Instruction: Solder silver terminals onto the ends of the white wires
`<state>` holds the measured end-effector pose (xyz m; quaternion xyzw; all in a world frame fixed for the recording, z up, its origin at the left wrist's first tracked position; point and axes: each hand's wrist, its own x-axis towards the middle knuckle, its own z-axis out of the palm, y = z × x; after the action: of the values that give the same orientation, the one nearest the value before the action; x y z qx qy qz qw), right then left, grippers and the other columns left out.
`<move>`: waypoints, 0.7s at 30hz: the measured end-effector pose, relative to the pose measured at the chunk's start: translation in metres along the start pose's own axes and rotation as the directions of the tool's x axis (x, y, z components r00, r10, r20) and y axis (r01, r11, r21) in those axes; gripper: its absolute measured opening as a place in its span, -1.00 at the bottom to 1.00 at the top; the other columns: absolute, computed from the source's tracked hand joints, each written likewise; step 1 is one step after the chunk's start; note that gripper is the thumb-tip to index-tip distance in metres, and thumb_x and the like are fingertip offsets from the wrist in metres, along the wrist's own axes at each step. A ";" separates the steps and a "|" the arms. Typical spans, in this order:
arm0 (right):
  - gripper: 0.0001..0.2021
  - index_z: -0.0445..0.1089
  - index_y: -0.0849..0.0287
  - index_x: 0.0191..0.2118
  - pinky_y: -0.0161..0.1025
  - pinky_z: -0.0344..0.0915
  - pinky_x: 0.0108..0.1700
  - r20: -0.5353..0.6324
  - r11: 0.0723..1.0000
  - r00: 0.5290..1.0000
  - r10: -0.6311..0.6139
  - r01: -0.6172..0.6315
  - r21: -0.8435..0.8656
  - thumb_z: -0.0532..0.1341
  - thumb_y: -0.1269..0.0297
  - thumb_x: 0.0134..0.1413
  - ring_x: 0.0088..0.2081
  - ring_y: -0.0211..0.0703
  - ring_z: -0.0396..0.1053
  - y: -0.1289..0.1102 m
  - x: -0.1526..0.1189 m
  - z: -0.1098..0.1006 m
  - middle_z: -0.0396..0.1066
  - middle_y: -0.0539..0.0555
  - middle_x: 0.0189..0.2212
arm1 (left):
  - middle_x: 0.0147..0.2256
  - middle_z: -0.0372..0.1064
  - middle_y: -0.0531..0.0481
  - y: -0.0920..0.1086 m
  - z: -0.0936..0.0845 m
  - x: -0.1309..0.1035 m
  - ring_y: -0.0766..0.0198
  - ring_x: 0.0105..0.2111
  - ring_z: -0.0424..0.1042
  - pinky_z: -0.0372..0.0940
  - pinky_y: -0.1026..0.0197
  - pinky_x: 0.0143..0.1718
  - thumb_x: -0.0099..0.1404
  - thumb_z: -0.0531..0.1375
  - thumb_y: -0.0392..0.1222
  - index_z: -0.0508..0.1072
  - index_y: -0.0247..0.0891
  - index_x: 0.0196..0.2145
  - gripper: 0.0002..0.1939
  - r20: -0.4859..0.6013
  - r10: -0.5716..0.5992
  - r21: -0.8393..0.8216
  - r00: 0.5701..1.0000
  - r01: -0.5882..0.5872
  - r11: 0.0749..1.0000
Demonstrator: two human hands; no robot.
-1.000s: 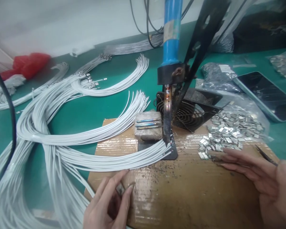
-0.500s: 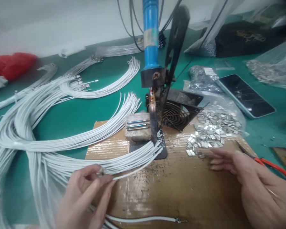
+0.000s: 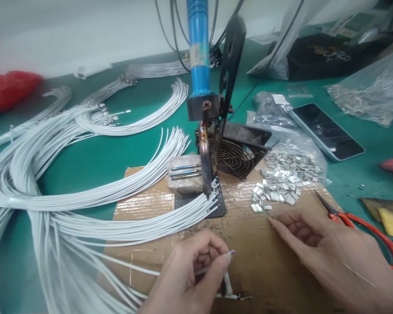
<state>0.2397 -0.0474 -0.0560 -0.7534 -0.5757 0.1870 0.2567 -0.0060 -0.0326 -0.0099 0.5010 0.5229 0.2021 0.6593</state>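
My left hand (image 3: 196, 270), low in the middle of the view, is closed on a white cable whose tip (image 3: 232, 253) pokes out between thumb and forefinger. Below its fingers a second cable end with a bare metal tip (image 3: 244, 297) lies over the cardboard (image 3: 258, 257). My right hand (image 3: 317, 244) rests at the right with thumb and fingers curved, its fingertips beside the pile of small metal pieces (image 3: 281, 179). Whether it holds a piece is too small to tell. Bundled white cables (image 3: 134, 229) run from the left to beneath the soldering iron tip (image 3: 207, 174).
The blue iron handle (image 3: 199, 48) stands upright in the centre. Behind its tip sit a stone-like block (image 3: 185, 185) and a black fan (image 3: 239, 157). Red-handled scissors (image 3: 376, 231) lie by my right hand. A phone (image 3: 327, 131) and plastic bags (image 3: 373, 87) are further back.
My left hand has moved right, away from the bundle, with a cable end in it. My right hand has shifted left and its fingers have curled in. The view has turned slightly.
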 end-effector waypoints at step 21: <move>-0.89 0.58 0.04 -0.50 -0.37 0.33 -0.65 0.096 0.966 0.994 -0.048 0.022 0.257 0.42 0.19 -0.04 -0.70 -0.25 0.33 -0.008 -0.028 0.021 0.43 -0.07 -0.69 | -0.51 0.40 0.11 0.001 -0.009 -0.002 0.52 -0.64 -0.01 -0.18 0.34 -0.60 0.35 0.37 0.10 0.45 -0.30 -0.36 -0.60 -0.068 -0.098 -0.280 0.993 0.075 0.957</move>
<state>0.2135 -0.0694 -0.0685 -0.6935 -0.5722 0.2929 0.3254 -0.0143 -0.0294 -0.0078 0.3718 0.5373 0.2646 0.7093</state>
